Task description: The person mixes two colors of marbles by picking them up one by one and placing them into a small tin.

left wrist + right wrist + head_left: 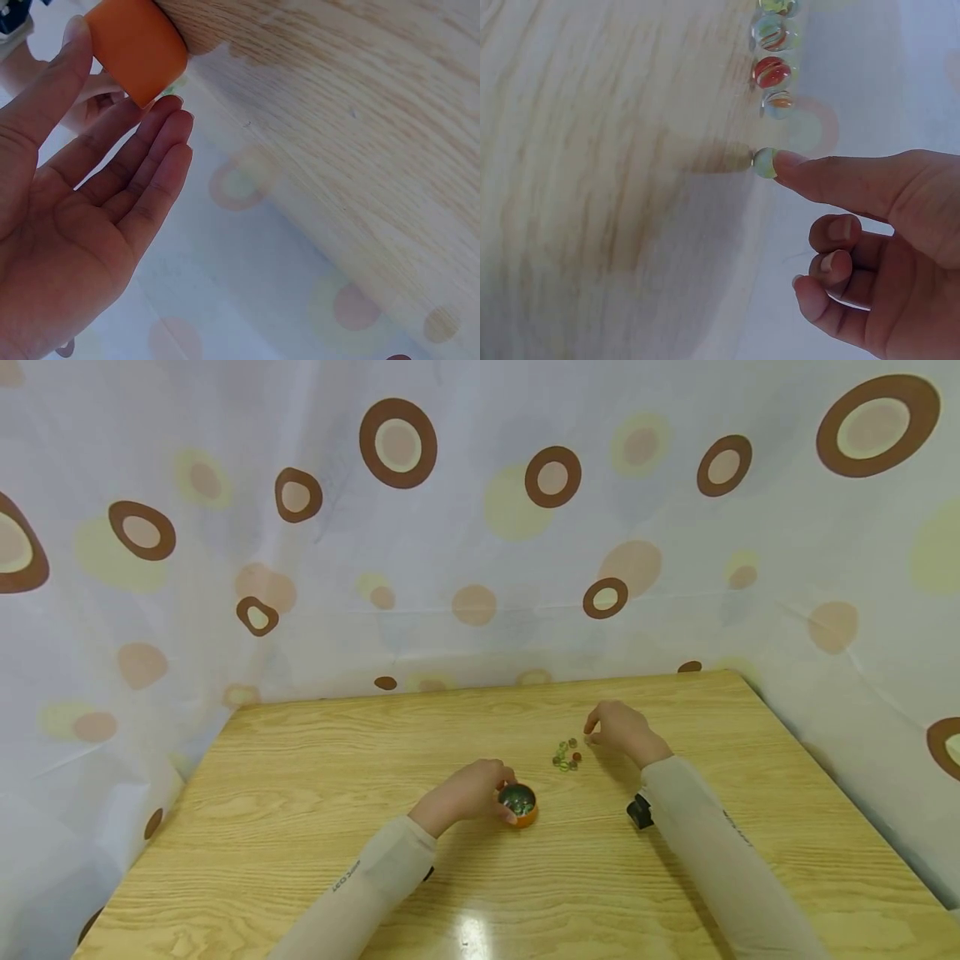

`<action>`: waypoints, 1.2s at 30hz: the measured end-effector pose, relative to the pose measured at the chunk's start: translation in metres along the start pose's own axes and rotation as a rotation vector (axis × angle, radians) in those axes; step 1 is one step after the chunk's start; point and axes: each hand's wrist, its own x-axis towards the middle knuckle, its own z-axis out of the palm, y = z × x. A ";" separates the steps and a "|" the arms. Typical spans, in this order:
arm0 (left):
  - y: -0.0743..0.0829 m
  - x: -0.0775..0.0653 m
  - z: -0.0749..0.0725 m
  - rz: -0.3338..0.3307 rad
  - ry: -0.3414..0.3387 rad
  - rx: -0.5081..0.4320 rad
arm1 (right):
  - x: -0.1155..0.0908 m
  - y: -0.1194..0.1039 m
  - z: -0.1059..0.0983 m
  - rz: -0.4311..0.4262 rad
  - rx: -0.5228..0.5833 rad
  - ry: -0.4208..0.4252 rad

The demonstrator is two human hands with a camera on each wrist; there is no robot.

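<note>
My left hand [471,789] grips a small orange cup [528,818] standing on the table, thumb on its near side and fingers at its far side. Inside the cup lie several greenish glass marbles [517,802]. In the left wrist view the cup's smooth orange wall [142,49] shows between thumb and fingers. My right hand [622,727] is low over the table, pinching a pale green marble [762,163] at the tabletop; its thumb covers part of the marble, and the other fingers are curled. Close to it several marbles lie in a loose group, a red one [577,757] among them.
The wooden table [337,760] has its far edge against a hanging white sheet [450,552] printed with brown and yellow circles. The sheet also runs along the left and right sides. A black wrist device [640,811] sits under the right sleeve.
</note>
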 end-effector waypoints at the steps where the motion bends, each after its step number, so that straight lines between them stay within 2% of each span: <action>1: 0.000 0.000 0.000 0.004 0.002 -0.001 | 0.000 0.000 0.001 0.001 -0.003 0.002; 18: 0.002 -0.006 0.000 0.027 0.001 0.017 | -0.007 -0.003 0.008 0.005 -0.025 0.038; 30: 0.001 -0.008 0.003 0.016 -0.002 -0.009 | -0.028 -0.034 0.000 -0.069 0.010 0.084; 36: 0.001 -0.007 0.002 0.017 0.002 -0.017 | -0.037 -0.055 -0.001 -0.126 0.050 0.054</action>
